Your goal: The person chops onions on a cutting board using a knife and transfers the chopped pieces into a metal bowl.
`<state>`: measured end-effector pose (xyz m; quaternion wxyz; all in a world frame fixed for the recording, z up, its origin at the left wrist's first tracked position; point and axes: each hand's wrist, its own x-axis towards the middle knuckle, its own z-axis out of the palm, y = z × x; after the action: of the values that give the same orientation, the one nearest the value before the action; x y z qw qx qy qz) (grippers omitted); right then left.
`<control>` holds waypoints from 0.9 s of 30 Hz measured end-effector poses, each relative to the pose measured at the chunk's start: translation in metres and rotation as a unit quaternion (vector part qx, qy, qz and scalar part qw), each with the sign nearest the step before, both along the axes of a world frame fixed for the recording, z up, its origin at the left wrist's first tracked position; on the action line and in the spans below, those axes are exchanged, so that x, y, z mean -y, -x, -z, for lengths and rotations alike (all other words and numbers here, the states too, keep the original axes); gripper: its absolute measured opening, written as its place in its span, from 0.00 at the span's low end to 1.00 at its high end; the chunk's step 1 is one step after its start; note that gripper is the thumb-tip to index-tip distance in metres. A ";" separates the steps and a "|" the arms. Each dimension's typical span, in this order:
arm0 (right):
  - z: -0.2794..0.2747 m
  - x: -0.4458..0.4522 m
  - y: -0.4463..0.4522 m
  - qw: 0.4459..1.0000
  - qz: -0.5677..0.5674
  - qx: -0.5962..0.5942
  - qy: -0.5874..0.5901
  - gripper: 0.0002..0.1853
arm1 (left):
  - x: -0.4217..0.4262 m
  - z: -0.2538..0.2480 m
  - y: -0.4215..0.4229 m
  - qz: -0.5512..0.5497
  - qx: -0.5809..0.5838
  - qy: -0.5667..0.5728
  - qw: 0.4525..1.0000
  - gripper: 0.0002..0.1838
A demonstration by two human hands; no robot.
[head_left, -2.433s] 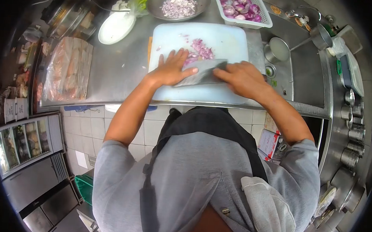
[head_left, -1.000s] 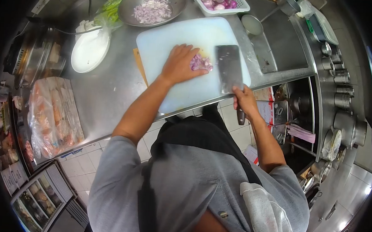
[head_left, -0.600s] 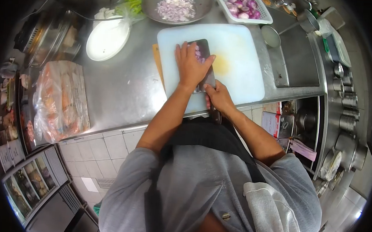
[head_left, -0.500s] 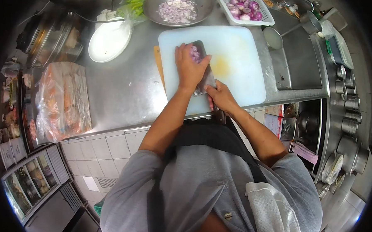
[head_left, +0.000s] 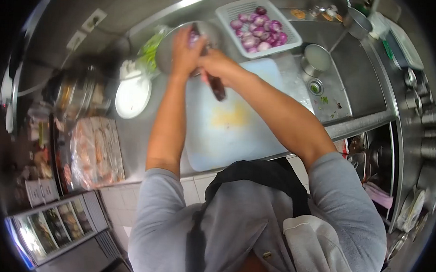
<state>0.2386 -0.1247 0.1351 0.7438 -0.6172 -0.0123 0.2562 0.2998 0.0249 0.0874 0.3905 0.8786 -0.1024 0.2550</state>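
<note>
Over the metal bowl (head_left: 165,53) at the back, my left hand (head_left: 185,52) rests against the cleaver's blade, with some chopped onion (head_left: 194,37) between palm and blade. My right hand (head_left: 215,65) is closed on the cleaver (head_left: 215,87), whose dark handle points back toward me. Both hands are slightly blurred, and they hide most of the bowl's inside. Nearer to me lies the white cutting board (head_left: 233,132), with a yellowish stain at its middle.
A white basket (head_left: 225,13) of peeled purple onions stands behind the board. Left are a white plate (head_left: 133,97), green vegetables (head_left: 151,50) and a plastic-wrapped package (head_left: 96,152). A metal pot (head_left: 316,61) stands at the sink (head_left: 367,69) on the right.
Both hands, the cleaver and the chopped onion have moved from the board up and away to over the bowl. The camera view has shifted, showing more of the back wall.
</note>
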 end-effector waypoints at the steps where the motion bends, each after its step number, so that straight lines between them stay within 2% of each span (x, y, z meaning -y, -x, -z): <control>1: 0.009 -0.001 -0.019 1.000 0.004 -0.004 -0.003 0.09 | 0.004 0.003 -0.015 -0.007 -0.033 0.019 0.999 0.38; 3: 0.000 0.022 -0.018 0.999 -0.024 -0.001 0.037 0.09 | 0.002 0.009 -0.038 -0.036 -0.103 0.055 0.992 0.36; 5: 0.013 0.044 -0.011 0.993 -0.045 -0.001 0.106 0.09 | -0.010 0.030 -0.061 -0.080 -0.134 -0.042 0.987 0.35; 6: 0.014 0.065 0.011 0.996 -0.024 0.013 0.089 0.10 | -0.016 0.046 -0.074 -0.101 -0.148 -0.085 0.980 0.35; 7: 0.014 0.090 0.035 0.992 -0.025 0.027 0.118 0.12 | -0.026 0.069 -0.085 -0.151 -0.125 -0.201 0.960 0.34; 8: 0.024 0.119 0.059 0.981 -0.047 0.091 0.164 0.16 | -0.023 0.077 -0.089 -0.192 -0.074 -0.244 0.948 0.33; 9: 0.033 0.140 0.085 0.952 -0.048 0.127 0.273 0.17 | -0.021 0.082 -0.089 -0.235 -0.021 -0.284 0.929 0.32; 10: 0.029 0.161 0.115 0.925 -0.046 0.164 0.339 0.16 | -0.022 0.088 -0.085 -0.277 0.029 -0.325 0.904 0.32; 11: 0.031 0.180 0.141 0.907 -0.037 0.212 0.361 0.12 | -0.021 0.083 -0.087 -0.249 0.010 -0.286 0.925 0.31; 13: 0.062 0.206 0.173 0.858 -0.067 0.213 0.462 0.10 | -0.021 0.060 -0.082 -0.178 -0.155 -0.328 0.915 0.30; 14: 0.065 0.214 0.186 0.858 -0.069 0.208 0.464 0.10 | -0.021 0.051 -0.085 -0.143 -0.232 -0.344 0.899 0.29; 17: 0.070 0.226 0.197 0.857 -0.066 0.202 0.470 0.09 | -0.022 0.043 -0.103 -0.126 -0.276 -0.212 0.929 0.28; 21: 0.075 0.226 0.199 0.861 -0.062 0.203 0.462 0.09 | -0.004 0.051 -0.134 -0.103 -0.093 -0.326 0.935 0.30; 23: 0.078 0.227 0.197 0.863 -0.062 0.205 0.457 0.09 | 0.029 0.036 -0.145 -0.040 -0.031 -0.313 0.948 0.31; 25: 0.081 0.227 0.196 0.867 -0.063 0.206 0.449 0.09 | 0.084 0.015 -0.133 0.081 -0.153 -0.217 0.961 0.32; 27: 0.080 0.227 0.193 0.865 -0.066 0.200 0.456 0.09 | 0.141 -0.017 -0.100 0.157 -0.230 -0.450 0.849 0.36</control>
<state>0.0454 -0.3517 0.0552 0.3429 -0.9232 -0.0835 0.1522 0.4001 -0.1159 0.1045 -0.0001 0.9637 -0.2501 -0.0930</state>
